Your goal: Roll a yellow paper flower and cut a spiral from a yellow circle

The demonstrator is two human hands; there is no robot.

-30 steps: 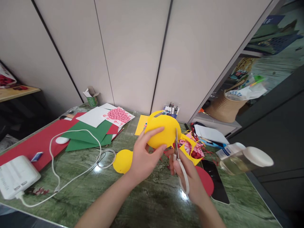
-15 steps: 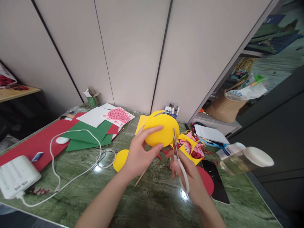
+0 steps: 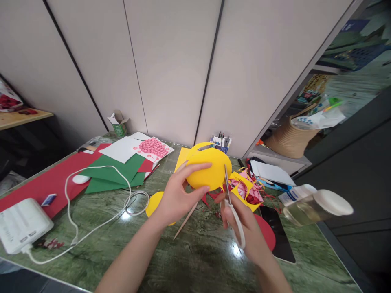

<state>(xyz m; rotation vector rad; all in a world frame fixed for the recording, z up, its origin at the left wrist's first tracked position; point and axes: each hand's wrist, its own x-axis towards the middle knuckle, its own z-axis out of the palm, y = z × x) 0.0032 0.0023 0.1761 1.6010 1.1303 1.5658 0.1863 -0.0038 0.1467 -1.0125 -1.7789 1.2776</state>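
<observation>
My left hand (image 3: 176, 195) pinches a round yellow paper disc (image 3: 210, 169) above the green marble table (image 3: 198, 260), thumb under its lower edge and fingers on its face. My right hand (image 3: 241, 228) grips white-handled scissors (image 3: 232, 207), blades pointing up at the disc's right edge. A thin wooden stick (image 3: 185, 220) slants below my left hand; whether that hand holds it I cannot tell. Another yellow disc (image 3: 154, 203) lies flat on the table, partly hidden by my left hand.
Yellow and patterned paper scraps (image 3: 247, 191) lie right of the disc, beside a red paper shape (image 3: 267, 234) and a black phone (image 3: 277, 234). Green (image 3: 113, 175) and red sheets (image 3: 51, 181), a white charger (image 3: 21, 224) with cable, markers (image 3: 220, 141) and a bottle (image 3: 314, 205) surround them.
My left hand turned the yellow disc a little and shifted left, which uncovered the wooden stick. The scissors stayed at the disc's right edge.
</observation>
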